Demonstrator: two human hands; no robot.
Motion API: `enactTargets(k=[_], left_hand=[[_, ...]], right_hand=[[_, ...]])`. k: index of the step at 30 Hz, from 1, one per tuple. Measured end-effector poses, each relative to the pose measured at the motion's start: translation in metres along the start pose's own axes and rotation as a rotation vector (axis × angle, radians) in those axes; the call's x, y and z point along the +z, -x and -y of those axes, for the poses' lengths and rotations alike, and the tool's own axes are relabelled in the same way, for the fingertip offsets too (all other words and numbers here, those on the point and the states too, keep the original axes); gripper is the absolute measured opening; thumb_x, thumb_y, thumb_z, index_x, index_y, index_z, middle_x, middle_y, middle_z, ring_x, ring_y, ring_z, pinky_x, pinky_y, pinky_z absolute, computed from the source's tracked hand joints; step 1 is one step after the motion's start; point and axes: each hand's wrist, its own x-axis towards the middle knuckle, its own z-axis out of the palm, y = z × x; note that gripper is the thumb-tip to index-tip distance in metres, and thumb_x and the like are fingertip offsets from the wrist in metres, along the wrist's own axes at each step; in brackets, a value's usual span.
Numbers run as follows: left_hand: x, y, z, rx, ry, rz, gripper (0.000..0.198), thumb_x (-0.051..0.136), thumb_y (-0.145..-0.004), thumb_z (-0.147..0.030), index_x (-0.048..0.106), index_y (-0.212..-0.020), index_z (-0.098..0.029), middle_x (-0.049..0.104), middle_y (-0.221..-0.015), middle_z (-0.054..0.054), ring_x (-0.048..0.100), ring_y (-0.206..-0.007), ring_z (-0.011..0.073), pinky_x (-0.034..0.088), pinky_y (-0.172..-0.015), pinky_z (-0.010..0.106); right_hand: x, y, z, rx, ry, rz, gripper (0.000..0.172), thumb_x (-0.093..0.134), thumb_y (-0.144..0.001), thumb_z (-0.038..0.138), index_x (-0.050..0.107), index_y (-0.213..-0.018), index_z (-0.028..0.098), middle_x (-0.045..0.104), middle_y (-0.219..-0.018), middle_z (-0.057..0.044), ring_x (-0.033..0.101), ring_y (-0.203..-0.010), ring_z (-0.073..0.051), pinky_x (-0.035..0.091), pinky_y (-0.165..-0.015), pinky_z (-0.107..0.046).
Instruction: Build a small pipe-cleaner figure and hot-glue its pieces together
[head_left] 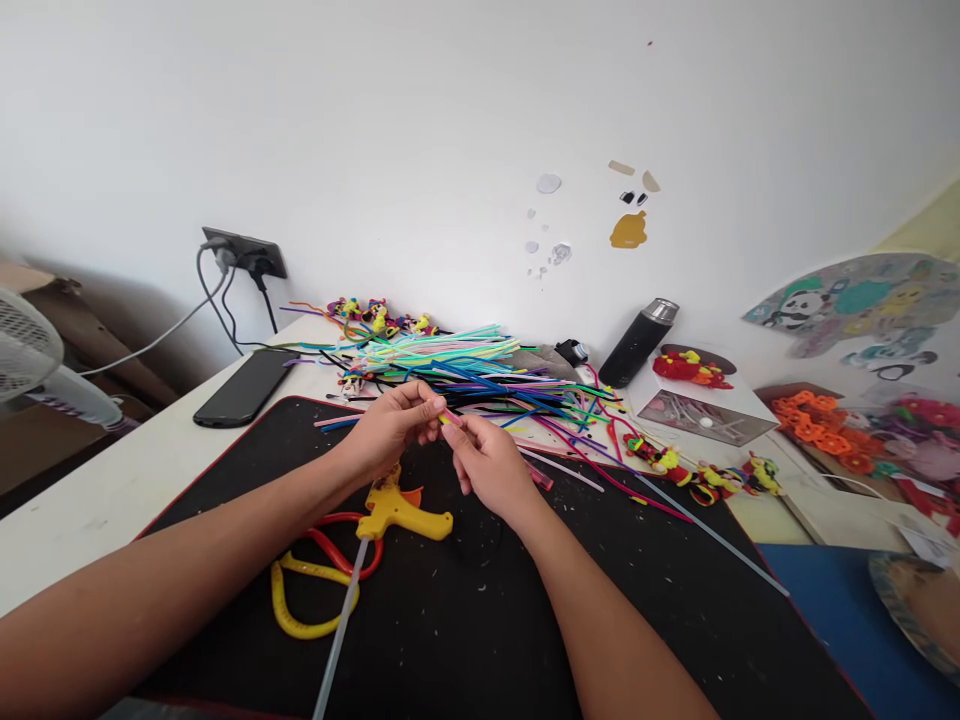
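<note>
Your left hand [394,430] is closed, thumb and fingertips pinching one end of a short pink and yellow strand [450,418]. Your right hand [487,465] pinches the other end, its remaining fingers curled loosely. The strand sits between the two hands, above the far part of the black mat [600,600]. Its long axis runs roughly left to right, dipping slightly towards your right hand. What it is made of is too small to tell.

Just below your left hand, a yellow glue gun [397,510] lies on the mat, its clear glue stick [341,630] pointing back towards you. Beside it are scissors [322,570] with red and yellow handles.

Beyond your hands is a pile of coloured sticks [465,365], mostly lying left to right. A dark phone [244,388] lies to the left, and a black flask [637,343] leans at the wall.
</note>
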Motion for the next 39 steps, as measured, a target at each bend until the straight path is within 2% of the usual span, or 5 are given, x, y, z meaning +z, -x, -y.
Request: enactTargets(k=[4, 14, 29, 36, 39], left_hand=[[0.001, 0.001, 0.001, -0.036, 0.049, 0.038, 0.043, 0.098, -0.068, -0.044, 0.067, -0.073, -0.015, 0.066, -0.059, 0.001, 0.057, -0.051, 0.0093, 0.043, -0.05, 0.018], [-0.001, -0.001, 0.004, -0.065, 0.159, 0.091, 0.041, 0.096, -0.072, -0.045, 0.073, -0.08, -0.012, 0.066, -0.063, 0.002, 0.061, -0.055, 0.0103, 0.045, -0.051, 0.018], [-0.002, -0.002, 0.003, -0.122, 0.299, 0.086, 0.038, 0.096, -0.073, -0.036, 0.081, -0.094, -0.009, 0.067, -0.066, 0.004, 0.064, -0.06, 0.012, 0.049, -0.052, 0.017], [-0.007, -0.005, -0.002, -0.113, 0.309, 0.01, 0.033, 0.09, -0.08, -0.028, 0.079, -0.103, -0.008, 0.068, -0.071, 0.004, 0.063, -0.063, 0.012, 0.053, -0.057, 0.019], [-0.013, -0.009, -0.005, -0.068, 0.236, -0.078, 0.029, 0.095, -0.073, -0.027, 0.075, -0.086, -0.011, 0.068, -0.07, 0.003, 0.063, -0.061, 0.0107, 0.051, -0.056, 0.018]], right_hand=[[0.0, 0.0, 0.002, -0.008, 0.028, -0.048, 0.039, 0.05, -0.105, 0.055, 0.06, -0.085, 0.022, 0.05, -0.05, 0.008, 0.049, -0.039, -0.011, 0.036, -0.045, -0.022], [-0.003, 0.0, 0.002, -0.013, 0.011, -0.053, 0.041, 0.051, -0.104, 0.057, 0.06, -0.086, 0.022, 0.049, -0.047, 0.009, 0.049, -0.037, -0.011, 0.037, -0.044, -0.022], [-0.003, -0.001, 0.002, -0.009, -0.109, -0.029, 0.042, 0.053, -0.101, 0.061, 0.06, -0.088, 0.022, 0.045, -0.046, 0.01, 0.048, -0.036, -0.011, 0.035, -0.041, -0.021], [-0.004, -0.002, 0.005, 0.004, -0.154, -0.038, 0.045, 0.054, -0.099, 0.064, 0.064, -0.091, 0.02, 0.043, -0.045, 0.01, 0.047, -0.036, -0.011, 0.034, -0.041, -0.021], [-0.005, -0.002, 0.007, 0.022, -0.178, -0.068, 0.046, 0.056, -0.097, 0.065, 0.065, -0.091, 0.02, 0.042, -0.046, 0.011, 0.047, -0.035, -0.011, 0.034, -0.041, -0.022]])
